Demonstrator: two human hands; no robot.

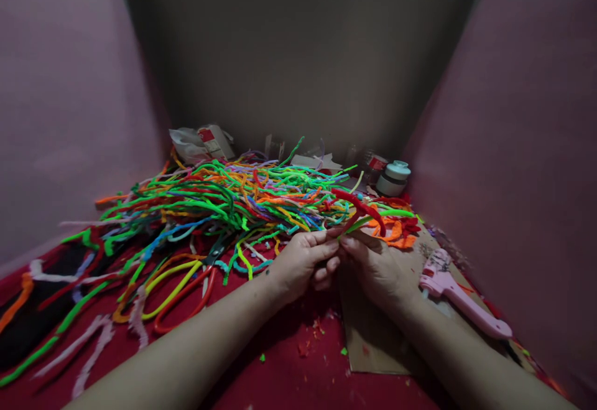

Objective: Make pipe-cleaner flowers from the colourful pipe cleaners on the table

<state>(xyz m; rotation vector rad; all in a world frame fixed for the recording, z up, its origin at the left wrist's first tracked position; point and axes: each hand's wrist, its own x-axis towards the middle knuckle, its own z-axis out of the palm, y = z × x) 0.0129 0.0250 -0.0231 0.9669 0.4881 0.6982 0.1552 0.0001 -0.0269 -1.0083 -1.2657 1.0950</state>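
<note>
My left hand (305,260) and my right hand (373,267) meet at the middle of the view, fingers pinched together on a small bundle of pipe cleaners (361,211). A red piece curls up and to the right from the pinch, with a green stem beside it. Behind and to the left of my hands spreads a big heap of coloured pipe cleaners (224,201) on the red cloth (289,372). Both hands hover just above a brown cardboard sheet (373,341).
A pink glue gun (459,298) lies at the right on the cardboard. A white jar (394,178) stands at the back right. Crumpled packets (200,142) sit at the back left. Scissors with orange handles (205,273) lie left of my hands. Pink walls close both sides.
</note>
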